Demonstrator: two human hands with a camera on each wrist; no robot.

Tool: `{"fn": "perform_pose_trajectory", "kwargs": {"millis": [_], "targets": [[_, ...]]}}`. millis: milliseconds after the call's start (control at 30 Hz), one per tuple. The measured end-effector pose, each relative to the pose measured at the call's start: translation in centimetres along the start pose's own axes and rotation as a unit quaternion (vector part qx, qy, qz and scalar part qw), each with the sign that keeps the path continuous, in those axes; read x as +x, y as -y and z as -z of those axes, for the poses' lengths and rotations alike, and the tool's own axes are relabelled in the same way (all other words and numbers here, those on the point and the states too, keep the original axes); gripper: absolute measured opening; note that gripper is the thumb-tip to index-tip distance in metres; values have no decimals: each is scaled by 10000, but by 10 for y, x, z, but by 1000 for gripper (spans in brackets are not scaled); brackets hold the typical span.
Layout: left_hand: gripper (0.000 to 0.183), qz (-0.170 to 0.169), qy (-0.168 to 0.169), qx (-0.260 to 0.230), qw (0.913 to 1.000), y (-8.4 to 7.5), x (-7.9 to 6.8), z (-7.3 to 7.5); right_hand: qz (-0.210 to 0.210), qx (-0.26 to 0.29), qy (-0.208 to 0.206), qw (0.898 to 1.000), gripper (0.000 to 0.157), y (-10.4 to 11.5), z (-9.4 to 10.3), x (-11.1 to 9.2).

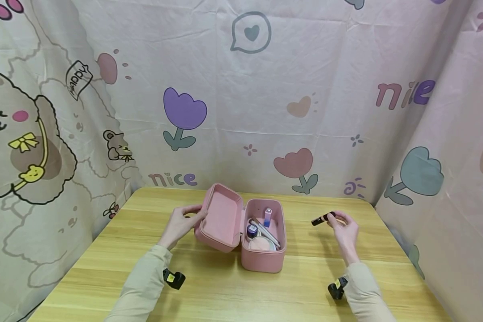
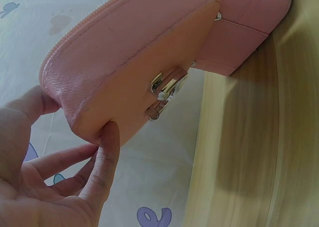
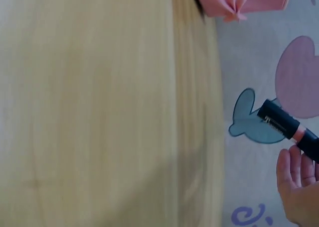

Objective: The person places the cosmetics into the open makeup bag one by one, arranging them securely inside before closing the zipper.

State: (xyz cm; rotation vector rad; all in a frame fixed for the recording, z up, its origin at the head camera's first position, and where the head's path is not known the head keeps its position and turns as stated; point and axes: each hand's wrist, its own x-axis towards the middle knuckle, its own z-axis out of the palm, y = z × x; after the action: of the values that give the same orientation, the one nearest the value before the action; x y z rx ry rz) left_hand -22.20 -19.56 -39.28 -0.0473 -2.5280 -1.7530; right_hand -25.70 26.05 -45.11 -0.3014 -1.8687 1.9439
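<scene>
A pink cosmetic case (image 1: 263, 261) stands on the table with its lid (image 1: 224, 217) swung out to the left. My left hand (image 1: 180, 226) grips the lid's outer corner, thumb and fingers on opposite sides of it in the left wrist view. To the right of the case, my right hand (image 1: 346, 230) holds up a black lipstick tube (image 3: 278, 118) with a pinkish band, pinched by one end and apart from the table. Inside the case are a pink-and-blue tube (image 1: 267, 218), a small dark jar (image 1: 252, 230), slim brushes (image 1: 270, 236) and a round pale puff (image 1: 259, 244).
The wooden table (image 1: 209, 295) reaches back to a printed curtain (image 1: 241, 94), which also hangs at both sides. A metal-buckled handle (image 2: 168, 87) sits on the lid's outside. A pink bow (image 3: 232, 5) is on the case's side.
</scene>
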Motion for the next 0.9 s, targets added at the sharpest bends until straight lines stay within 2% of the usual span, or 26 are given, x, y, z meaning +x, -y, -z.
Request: {"fn": "perform_pose_trajectory", "kwargs": {"millis": [100,167,333,533,900], "targets": [[49,8,1,2,10000,1,1,0,3,575,202,9981,16,4,-7,-2],[50,17,1,1,10000,1,1,0,32,858,340,9957,17,7,-11,-3],[50,37,2,-18,10000,1,2,0,189,1242,704,9896,18,14,-21,-9],[49,20,3,6,10000,0,1,0,430,1384,1097,9833,16,23,-32,-14],[50,48,-1,21,10000,-1,0,0,877,1454,1580,9727,17,34,-48,-23]]}}
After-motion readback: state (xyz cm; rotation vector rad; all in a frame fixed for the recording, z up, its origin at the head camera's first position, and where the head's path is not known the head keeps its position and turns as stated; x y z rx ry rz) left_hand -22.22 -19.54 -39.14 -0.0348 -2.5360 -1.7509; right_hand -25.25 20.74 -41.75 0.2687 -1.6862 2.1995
